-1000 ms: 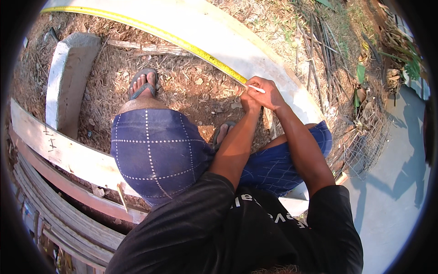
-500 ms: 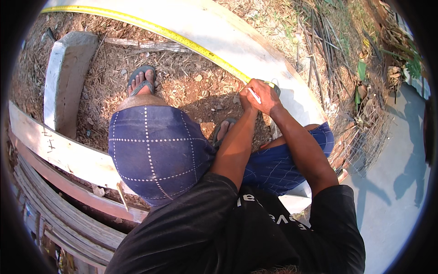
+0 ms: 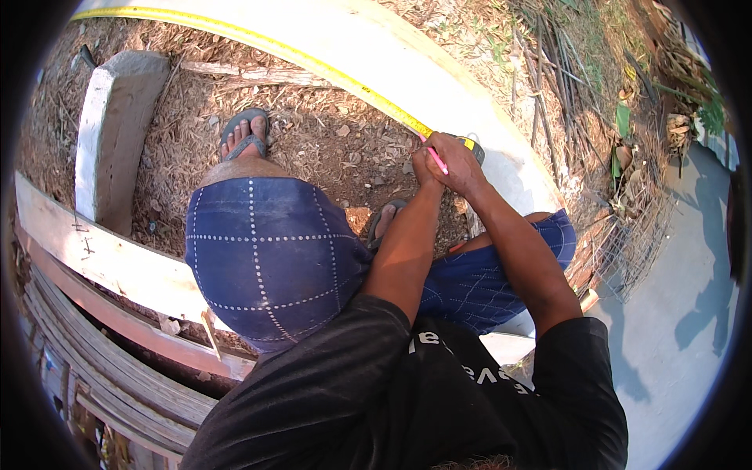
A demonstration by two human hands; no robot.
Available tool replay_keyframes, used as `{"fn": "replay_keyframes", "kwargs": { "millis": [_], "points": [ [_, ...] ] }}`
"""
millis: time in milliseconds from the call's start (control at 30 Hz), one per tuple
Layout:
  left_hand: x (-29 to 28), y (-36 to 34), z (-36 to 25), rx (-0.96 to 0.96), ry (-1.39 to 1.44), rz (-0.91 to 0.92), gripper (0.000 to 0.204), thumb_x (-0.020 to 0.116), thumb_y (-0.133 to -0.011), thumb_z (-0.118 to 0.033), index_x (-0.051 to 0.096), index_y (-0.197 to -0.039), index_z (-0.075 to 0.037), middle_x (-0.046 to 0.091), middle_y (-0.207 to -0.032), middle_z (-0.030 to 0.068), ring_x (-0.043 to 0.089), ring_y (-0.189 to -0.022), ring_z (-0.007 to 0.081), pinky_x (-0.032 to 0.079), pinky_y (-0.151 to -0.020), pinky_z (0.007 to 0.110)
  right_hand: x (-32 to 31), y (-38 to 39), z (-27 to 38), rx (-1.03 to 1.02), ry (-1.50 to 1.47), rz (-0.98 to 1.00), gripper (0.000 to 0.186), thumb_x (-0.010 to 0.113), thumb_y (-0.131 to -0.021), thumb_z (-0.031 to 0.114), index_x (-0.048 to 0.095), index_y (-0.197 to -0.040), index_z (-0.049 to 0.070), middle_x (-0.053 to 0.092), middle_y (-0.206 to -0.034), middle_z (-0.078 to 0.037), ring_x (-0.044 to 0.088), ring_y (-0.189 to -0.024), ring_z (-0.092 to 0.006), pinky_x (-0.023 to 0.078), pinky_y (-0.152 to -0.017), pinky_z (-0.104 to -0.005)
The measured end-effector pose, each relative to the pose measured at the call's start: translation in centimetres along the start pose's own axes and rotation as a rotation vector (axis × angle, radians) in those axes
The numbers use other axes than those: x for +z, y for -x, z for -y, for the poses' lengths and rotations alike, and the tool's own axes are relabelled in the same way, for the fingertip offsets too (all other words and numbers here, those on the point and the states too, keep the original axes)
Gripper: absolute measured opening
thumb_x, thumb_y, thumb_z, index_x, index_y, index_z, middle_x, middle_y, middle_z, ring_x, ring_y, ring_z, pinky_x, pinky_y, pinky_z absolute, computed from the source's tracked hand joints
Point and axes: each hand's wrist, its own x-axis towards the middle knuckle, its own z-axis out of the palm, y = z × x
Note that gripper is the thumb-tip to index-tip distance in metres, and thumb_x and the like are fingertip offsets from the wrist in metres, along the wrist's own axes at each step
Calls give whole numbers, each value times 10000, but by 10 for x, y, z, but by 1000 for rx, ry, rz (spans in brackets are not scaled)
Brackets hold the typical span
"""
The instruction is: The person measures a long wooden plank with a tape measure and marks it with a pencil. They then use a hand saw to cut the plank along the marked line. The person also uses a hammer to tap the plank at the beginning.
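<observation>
A long pale wooden board (image 3: 392, 51) curves across the top of the view. Along its near edge runs the yellow blade of a tape measure (image 3: 313, 66); the black-and-yellow tape case (image 3: 473, 149) sits on the board just past my right hand (image 3: 460, 166). My right hand is closed on a slim pink pencil or marker (image 3: 437, 159), whose far end meets the blade's edge. Tucked against it at the board's near edge is my left hand (image 3: 424, 169). Its fingers look curled, partly covered by the right hand, and what they grip is hidden.
A whitish block (image 3: 117, 145) stands on the chip-strewn ground at left. Another plank (image 3: 125, 262) and stacked timber (image 3: 117, 360) lie at lower left. My sandalled foot (image 3: 244, 135) is between the boards. Sticks and wire mesh (image 3: 634, 243) border a grey slab (image 3: 681, 313) at right.
My right hand has shifted and turned slightly, so more of the pink pencil or marker shows, with its far end at the tape blade. My left hand stays almost in place.
</observation>
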Motion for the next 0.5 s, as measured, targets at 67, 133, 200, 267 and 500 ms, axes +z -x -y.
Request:
{"fn": "replay_keyframes", "kwargs": {
  "millis": [67,133,200,267,500],
  "points": [
    [-16,-21,7,-33,122,102,282,479,-925,-256,645,-980,-35,661,-1018,151,665,-992,265,552,-911,399,-1,-5,10,2,0,8,202,570,-922,216,553,-1020,40,606,-903,-213,618,-877,-437,499,-774,-529],
    [-49,-57,10,15,90,138,291,470,-930,-264,646,-980,-39,661,-1021,149,663,-989,268,552,-912,400,1,-16,16,-5,-17,25,200,573,-923,226,552,-998,42,604,-892,-214,619,-879,-437,498,-773,-530],
    [-54,-49,17,12,28,178,276,476,-946,-275,638,-1005,-59,659,-1030,133,659,-993,265,548,-914,403,1,-8,6,29,-58,15,206,574,-935,243,548,-981,44,606,-886,-216,621,-877,-437,500,-770,-525],
    [-23,-10,11,13,-57,179,250,490,-959,-278,630,-1016,-79,656,-1016,113,658,-974,256,548,-895,399,-4,6,-1,69,-80,-4,216,576,-947,258,544,-972,46,610,-883,-217,623,-874,-438,502,-769,-520],
    [-53,-48,17,128,-225,-36,258,502,-936,-263,632,-871,-50,639,-854,84,667,-804,220,569,-751,337,-6,-9,17,63,-74,54,225,599,-964,279,546,-968,60,630,-894,-208,630,-871,-437,504,-771,-514]
  ]
}}
